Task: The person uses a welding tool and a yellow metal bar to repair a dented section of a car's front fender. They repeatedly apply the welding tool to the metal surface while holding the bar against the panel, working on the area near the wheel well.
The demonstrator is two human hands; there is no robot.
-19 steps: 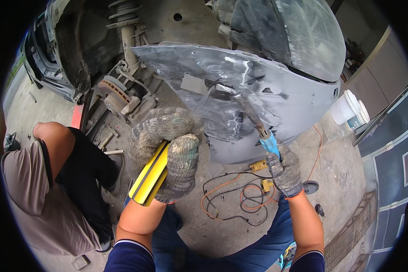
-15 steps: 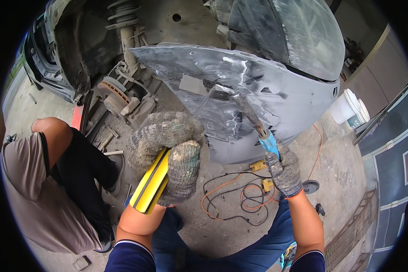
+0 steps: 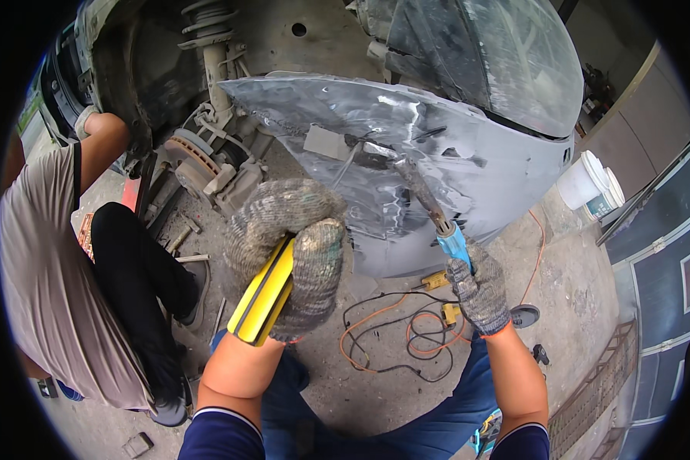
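My left hand [image 3: 318, 264], in a worn knit glove, is closed around the yellow-and-black handle of a screwdriver-like tool [image 3: 262, 295]. Its thin metal shaft runs past my fist to the grey, scuffed car bumper panel [image 3: 506, 172]. In my gloved right hand [image 3: 481, 295] is a blue-handled soldering iron [image 3: 454, 244] with a thick, discoloured metal barrel. The iron's end lies at a dark spot on the panel, close to the shaft's tip; whether the two touch I cannot tell. A flat grey rectangular piece [image 3: 326, 142] rests on the panel beside them.
At left a co-worker [image 3: 77, 268] sits by the car, one gloved hand against its body. A bare brake disc [image 3: 192, 157] is behind. Cables [image 3: 406, 349] and yellow plugs [image 3: 451, 313] lie on the floor. White buckets [image 3: 583, 180] stand at right.
My left hand has risen slightly with its tool. The right hand and iron stay almost still. The co-worker has shifted and raised an arm toward the car body.
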